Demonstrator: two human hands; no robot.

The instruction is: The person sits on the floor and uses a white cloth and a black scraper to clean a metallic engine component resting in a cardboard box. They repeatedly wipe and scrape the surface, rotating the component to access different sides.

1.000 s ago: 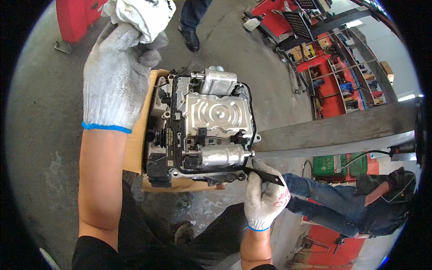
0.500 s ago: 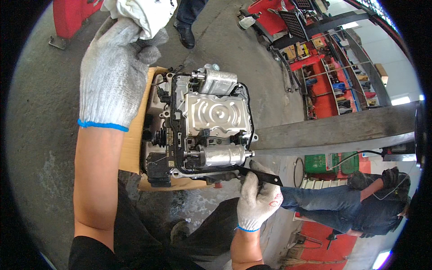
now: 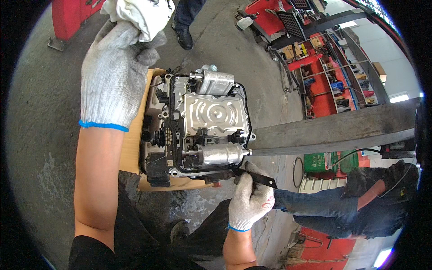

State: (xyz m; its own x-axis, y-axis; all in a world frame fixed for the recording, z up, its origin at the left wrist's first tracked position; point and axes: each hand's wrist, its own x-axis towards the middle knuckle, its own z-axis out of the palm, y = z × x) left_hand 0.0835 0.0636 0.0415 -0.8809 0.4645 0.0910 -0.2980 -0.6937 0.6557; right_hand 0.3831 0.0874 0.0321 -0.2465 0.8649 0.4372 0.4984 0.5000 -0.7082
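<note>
My left hand [image 3: 114, 74], in a grey-white knit glove with a blue cuff, is closed around a crumpled white cloth [image 3: 141, 18], raised above the far left of the machine part. My gloved right hand [image 3: 252, 198] pinches a flat black strip with a hole near one end [image 3: 264, 180]. The strip's other end meets the near right edge of a vehicle control unit [image 3: 216, 114]; whether it touches there I cannot tell. That unit has a stamped silver cover, two silver cylinders and a black seal around its rim.
Cardboard [image 3: 130, 153] lies beneath the unit. A grey metal beam [image 3: 333, 128] runs right from beside it. One person's leg [image 3: 185, 22] stands at the far side; another person [image 3: 360, 202] is at right. Red shelving [image 3: 321, 87] holds tools and parts.
My right hand has shifted a little left and toward me with the black strip, whose end moved along the unit's near edge. My left hand still holds the cloth, nearly unmoved.
</note>
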